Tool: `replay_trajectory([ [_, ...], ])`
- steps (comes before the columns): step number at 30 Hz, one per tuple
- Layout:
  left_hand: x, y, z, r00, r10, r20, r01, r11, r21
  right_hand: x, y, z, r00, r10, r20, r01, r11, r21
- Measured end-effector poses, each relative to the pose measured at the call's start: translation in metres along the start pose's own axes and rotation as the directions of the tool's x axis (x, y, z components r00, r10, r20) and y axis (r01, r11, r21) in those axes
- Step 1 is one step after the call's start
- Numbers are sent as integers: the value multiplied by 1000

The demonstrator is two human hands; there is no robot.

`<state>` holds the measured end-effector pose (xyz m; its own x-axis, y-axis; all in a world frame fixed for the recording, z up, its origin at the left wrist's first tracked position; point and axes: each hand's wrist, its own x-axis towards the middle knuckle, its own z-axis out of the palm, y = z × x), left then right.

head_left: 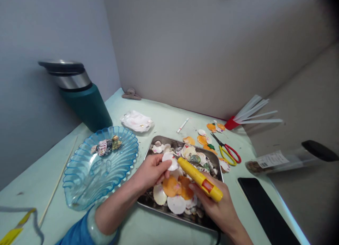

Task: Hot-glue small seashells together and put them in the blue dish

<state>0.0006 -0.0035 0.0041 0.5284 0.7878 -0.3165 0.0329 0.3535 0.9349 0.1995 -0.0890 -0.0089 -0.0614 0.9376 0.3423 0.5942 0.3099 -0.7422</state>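
My left hand (155, 169) pinches a white seashell (170, 161) by its edge, thumb on top, above the tray. A small red spot shows on this shell. In my right hand (218, 202) is a yellow glue gun (198, 178) with a red window on its top. Its thin tip points at the shell and sits close to it; I cannot tell whether they touch. Beneath both hands, a metal tray (153, 141) holds many seashells, with orange shells (171, 185) and a white round shell (176, 204) near its front.
Left of the tray lies a blue scalloped dish (71, 174) with patterned shells (104, 147); a green bottle (87, 103) stands behind. On the right are scissors (227, 151), a red cup (232, 123) of translucent sticks (251, 111), a clear container (286, 160) and a black flat object (267, 209).
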Motion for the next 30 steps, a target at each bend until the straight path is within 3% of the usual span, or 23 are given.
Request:
replay_trajectory([
  [10, 1, -1, 1, 992, -39, -116, 32, 998, -61, -5, 4, -1, 993, 118, -2, -118, 993, 17],
  [25, -2, 2, -3, 999, -27, 34, 32, 988, -153, -7, 7, -1, 993, 110, -31, -108, 993, 54],
  [30, -2, 2, -4, 999, -39, 29, 43, 985, -165, -7, 6, -1, 993, 99, -57, -97, 994, 49],
])
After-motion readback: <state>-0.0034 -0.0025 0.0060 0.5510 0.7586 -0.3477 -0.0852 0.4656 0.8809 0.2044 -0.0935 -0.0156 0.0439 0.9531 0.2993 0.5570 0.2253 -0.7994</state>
